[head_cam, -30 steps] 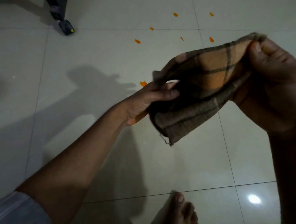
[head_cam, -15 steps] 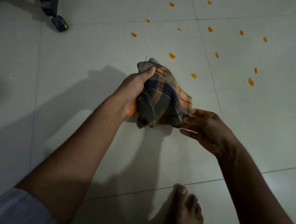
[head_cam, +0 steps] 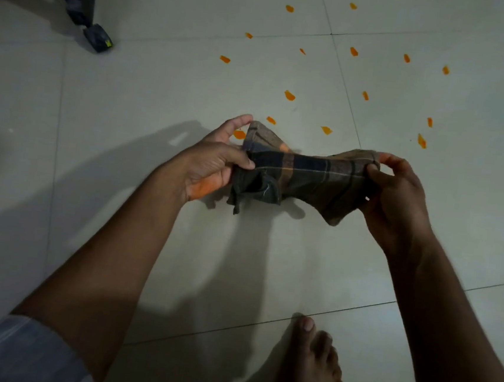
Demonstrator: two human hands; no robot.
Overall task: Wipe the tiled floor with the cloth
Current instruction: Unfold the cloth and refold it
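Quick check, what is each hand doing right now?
Left hand: closed on one end of the checked cloth.
Right hand: fingers pinching the cloth's other end.

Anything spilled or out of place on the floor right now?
Yes: small orange bits lie scattered over the tiles beyond the hands, one right by the left hand. The cloth is stretched between both hands, right hand too, so nothing is wiped yet.

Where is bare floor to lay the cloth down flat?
Bare tile lies just below the cloth, between both hands and the foot. More lies left, between the left hand and the furniture leg. Beyond the cloth, orange bits crowd the floor.
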